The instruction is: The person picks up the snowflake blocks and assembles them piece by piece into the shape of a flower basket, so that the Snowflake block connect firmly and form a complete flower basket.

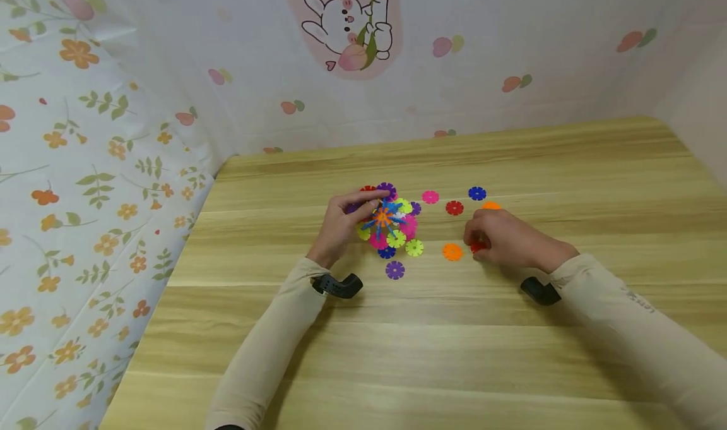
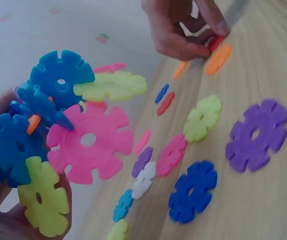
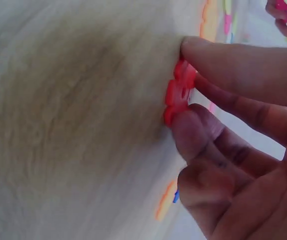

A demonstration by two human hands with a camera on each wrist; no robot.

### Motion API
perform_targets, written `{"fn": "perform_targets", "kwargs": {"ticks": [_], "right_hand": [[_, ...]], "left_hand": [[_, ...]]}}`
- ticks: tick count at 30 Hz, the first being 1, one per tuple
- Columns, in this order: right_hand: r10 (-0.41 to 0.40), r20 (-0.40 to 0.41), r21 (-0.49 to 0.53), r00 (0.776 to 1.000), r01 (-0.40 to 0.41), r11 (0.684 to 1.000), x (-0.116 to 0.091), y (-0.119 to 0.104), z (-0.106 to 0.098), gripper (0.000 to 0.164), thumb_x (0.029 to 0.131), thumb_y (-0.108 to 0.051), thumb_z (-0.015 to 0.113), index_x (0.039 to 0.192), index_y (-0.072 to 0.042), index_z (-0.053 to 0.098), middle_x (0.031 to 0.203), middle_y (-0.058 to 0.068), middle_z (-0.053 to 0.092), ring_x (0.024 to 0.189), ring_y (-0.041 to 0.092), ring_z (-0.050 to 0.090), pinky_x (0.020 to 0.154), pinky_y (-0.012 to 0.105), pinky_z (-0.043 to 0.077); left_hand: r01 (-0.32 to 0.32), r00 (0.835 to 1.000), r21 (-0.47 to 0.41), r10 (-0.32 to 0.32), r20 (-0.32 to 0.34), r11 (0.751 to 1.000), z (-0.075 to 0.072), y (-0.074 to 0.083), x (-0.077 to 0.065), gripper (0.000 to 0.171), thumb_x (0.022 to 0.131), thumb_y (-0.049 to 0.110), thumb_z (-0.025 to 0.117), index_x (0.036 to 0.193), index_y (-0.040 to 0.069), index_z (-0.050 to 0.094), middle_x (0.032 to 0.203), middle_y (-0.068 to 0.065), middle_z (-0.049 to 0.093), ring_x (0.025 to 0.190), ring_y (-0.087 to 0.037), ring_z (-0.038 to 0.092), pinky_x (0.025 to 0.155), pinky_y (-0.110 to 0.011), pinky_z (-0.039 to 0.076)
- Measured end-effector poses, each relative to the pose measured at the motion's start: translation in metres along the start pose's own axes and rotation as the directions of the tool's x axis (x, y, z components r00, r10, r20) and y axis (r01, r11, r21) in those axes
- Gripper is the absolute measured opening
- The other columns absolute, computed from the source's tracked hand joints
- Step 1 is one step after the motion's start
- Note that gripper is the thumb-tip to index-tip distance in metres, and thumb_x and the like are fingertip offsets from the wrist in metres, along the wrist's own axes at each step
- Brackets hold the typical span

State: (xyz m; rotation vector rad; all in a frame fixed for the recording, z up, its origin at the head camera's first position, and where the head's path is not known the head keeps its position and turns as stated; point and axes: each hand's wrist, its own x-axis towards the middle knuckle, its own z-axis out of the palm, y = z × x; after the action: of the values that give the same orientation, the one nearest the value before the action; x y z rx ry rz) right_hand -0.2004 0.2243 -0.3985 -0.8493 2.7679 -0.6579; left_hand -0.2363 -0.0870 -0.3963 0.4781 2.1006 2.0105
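Observation:
My left hand (image 1: 339, 223) holds a cluster of interlocking snowflake discs (image 1: 383, 217), slotted together in blue, pink, yellow-green and orange. Up close in the left wrist view, a pink disc (image 2: 108, 142) faces the camera, with blue and yellow-green ones around it and fingers partly hidden behind. Farther right, my right hand (image 1: 508, 237) pinches a red snowflake disc (image 3: 179, 92) between thumb and fingertips, right at the tabletop. An orange disc (image 1: 452, 252) lies just left of that hand.
Loose discs lie on the wooden table (image 1: 431, 354): a purple one (image 1: 395, 269) in front, a yellow-green one (image 1: 414, 247) near the cluster, and pink (image 1: 430, 197), red (image 1: 454, 208) and blue (image 1: 477, 193) ones farther back. A patterned curtain (image 1: 227, 51) hangs behind.

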Motion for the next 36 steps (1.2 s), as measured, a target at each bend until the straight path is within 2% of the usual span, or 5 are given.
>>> {"fn": "perform_targets", "kwargs": {"ticks": [8, 12, 23, 32, 36], "right_hand": [[-0.002, 0.005, -0.055, 1.000, 0.003, 0.999, -0.003, 0.002, -0.007, 0.028, 0.075, 0.005, 0.080, 0.099, -0.006, 0.073, 0.090, 0.001, 0.068, 0.076, 0.012, 0.054, 0.069, 0.028, 0.052], [-0.031, -0.002, -0.078, 1.000, 0.031, 0.996, -0.006, 0.005, -0.012, 0.025, 0.074, 0.009, 0.077, 0.095, -0.006, 0.074, 0.092, 0.003, 0.073, 0.078, 0.014, 0.061, 0.073, 0.035, 0.058], [-0.002, 0.095, 0.045, 0.995, -0.002, 0.999, -0.005, 0.011, -0.018, 0.025, 0.077, 0.007, 0.078, 0.081, -0.016, 0.070, 0.082, -0.006, 0.065, 0.075, 0.009, 0.054, 0.068, 0.022, 0.051], [0.033, -0.027, 0.273, 0.999, -0.024, 0.962, 0.014, -0.009, -0.018, 0.013, 0.093, -0.002, 0.067, 0.098, -0.012, 0.073, 0.086, 0.007, 0.072, 0.064, 0.018, 0.063, 0.059, 0.023, 0.051], [0.104, -0.177, 0.379, 0.979, -0.030, 0.925, 0.028, -0.025, -0.017, 0.014, 0.097, -0.006, 0.064, 0.108, -0.008, 0.071, 0.082, 0.014, 0.072, 0.062, 0.026, 0.066, 0.054, 0.024, 0.049]], "left_hand": [[-0.017, 1.000, -0.126, 0.019, 0.010, 0.992, 0.006, -0.003, -0.002, 0.036, 0.089, -0.002, 0.070, 0.125, -0.004, 0.066, 0.129, -0.009, 0.064, 0.110, -0.015, 0.061, 0.085, -0.019, 0.057], [-0.031, 1.000, -0.109, 0.030, -0.008, 0.994, 0.010, -0.001, 0.000, 0.033, 0.092, 0.003, 0.068, 0.125, -0.004, 0.067, 0.129, -0.011, 0.067, 0.114, -0.015, 0.064, 0.092, -0.021, 0.056], [-0.009, 1.000, -0.029, 0.009, 0.008, 1.000, 0.012, -0.003, -0.003, 0.029, 0.098, 0.008, 0.061, 0.124, -0.002, 0.068, 0.134, -0.015, 0.066, 0.118, -0.020, 0.064, 0.095, -0.021, 0.055], [-0.018, 1.000, -0.033, 0.019, 0.024, 0.999, 0.014, -0.004, -0.003, 0.027, 0.101, 0.007, 0.053, 0.121, -0.004, 0.069, 0.129, -0.018, 0.067, 0.115, -0.018, 0.064, 0.096, -0.022, 0.053], [-0.008, 1.000, -0.072, 0.009, 0.015, 0.997, 0.018, -0.005, -0.001, 0.027, 0.101, 0.007, 0.056, 0.122, -0.005, 0.068, 0.130, -0.018, 0.066, 0.116, -0.017, 0.063, 0.096, -0.021, 0.053]]}}
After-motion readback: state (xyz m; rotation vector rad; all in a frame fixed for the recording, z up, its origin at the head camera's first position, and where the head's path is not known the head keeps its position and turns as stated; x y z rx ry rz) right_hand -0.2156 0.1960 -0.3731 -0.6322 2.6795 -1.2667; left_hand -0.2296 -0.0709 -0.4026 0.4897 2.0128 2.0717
